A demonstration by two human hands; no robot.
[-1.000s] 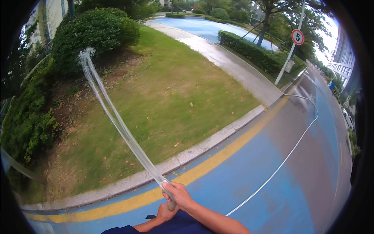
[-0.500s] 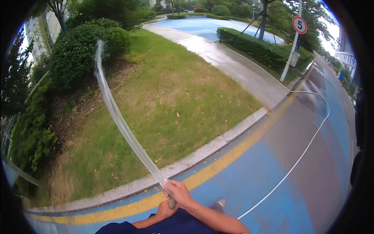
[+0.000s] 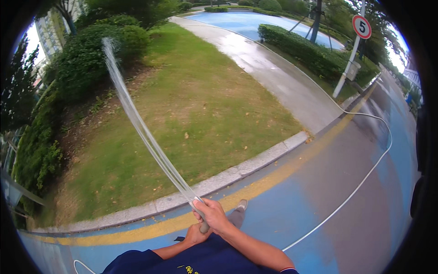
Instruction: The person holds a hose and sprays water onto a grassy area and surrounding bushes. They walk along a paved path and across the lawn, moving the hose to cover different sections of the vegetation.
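Observation:
A pale hose (image 3: 204, 225) is gripped in front of my body, its open end pointing up and to the left. My right hand (image 3: 212, 215) is closed around it near the mouth, with the thumb up by the opening. Lower down, my left hand (image 3: 196, 234) is closed on the hose too, its fingers partly hidden. A stream of water (image 3: 145, 136) shoots from the mouth, arcs over the lawn (image 3: 219, 123) and reaches the dark green bush (image 3: 84, 59).
A stone kerb (image 3: 228, 177) separates the lawn from the blue and grey road (image 3: 283, 214). More hose (image 3: 351, 195) curves along the road at right, toward a round speed-limit sign (image 3: 362, 27) on a pole. A wet path (image 3: 269, 73) runs behind; my shoe (image 3: 242, 205) is beside the yellow line.
My shoe has come forward, farther into view beside my right hand. The view has shifted slightly, and the water still lands on the bush. Both hands keep their grip.

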